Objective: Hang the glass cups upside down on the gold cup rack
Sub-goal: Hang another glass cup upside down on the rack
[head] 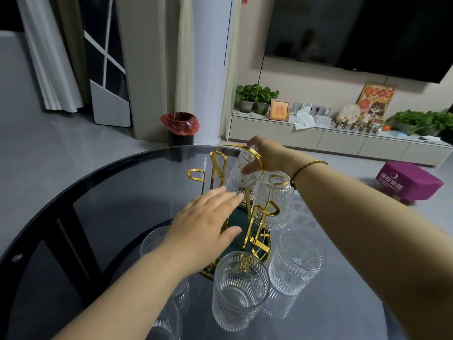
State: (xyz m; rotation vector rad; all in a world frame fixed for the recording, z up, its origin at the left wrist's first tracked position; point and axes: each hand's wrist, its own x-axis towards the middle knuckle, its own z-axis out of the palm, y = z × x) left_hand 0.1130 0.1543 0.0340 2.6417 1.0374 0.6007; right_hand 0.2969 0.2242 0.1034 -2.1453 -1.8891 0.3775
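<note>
The gold cup rack [219, 165] stands on a round dark glass table [103, 192], on a dark green base. My right hand [269, 155] grips a ribbed glass cup [241, 175], held upside down and tilted at the rack's far side under the top loop. A second glass cup [274, 202] hangs upside down on a right-hand hook. My left hand [206, 224] lies flat over the rack's base, fingers apart, holding nothing. Upright glass cups stand in front [239, 290], at the right [296, 258], and partly hidden behind my left arm [153, 239].
The table's curved edge runs behind the rack. On the floor beyond stand a bin with a red liner [180, 126] and a purple box [409, 180]. A low cabinet [343, 141] with plants lines the far wall under a dark screen.
</note>
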